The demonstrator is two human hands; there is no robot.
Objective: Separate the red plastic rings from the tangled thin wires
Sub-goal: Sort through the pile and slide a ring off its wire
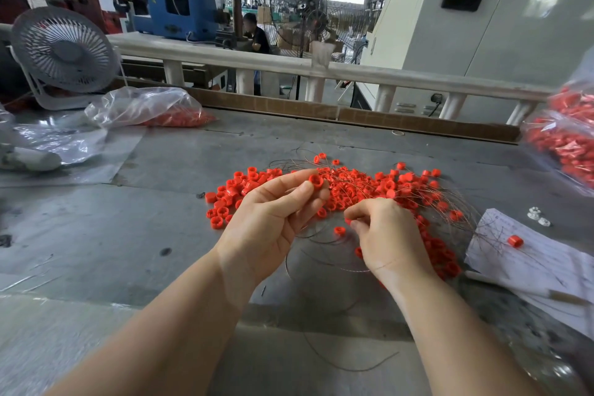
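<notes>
Left hand (273,219), palm up above the grey worktable (160,235), fingertips curled round one red ring (316,181); short cylindrical band, glossy plastic, open bore facing the camera and slightly right. Right hand (387,235), knuckles up, thumb and forefinger pinched together on a small red piece (348,221) at the fingertips, too hidden to identify further. Beneath and beyond both hands, heap of red rings (369,185) spread left to right across the table, bores pointing every way. Thin wires (321,262), dark and hair-fine, looping through the right part of the heap and curling toward the near table edge. Loose ring (515,240) lying on its side on a printed paper sheet (546,267), right. Clear crinkled plastic bags of red parts at far left (144,108) and right edge (565,141). White desk fan (64,50), round slatted grille, at the far left.
</notes>
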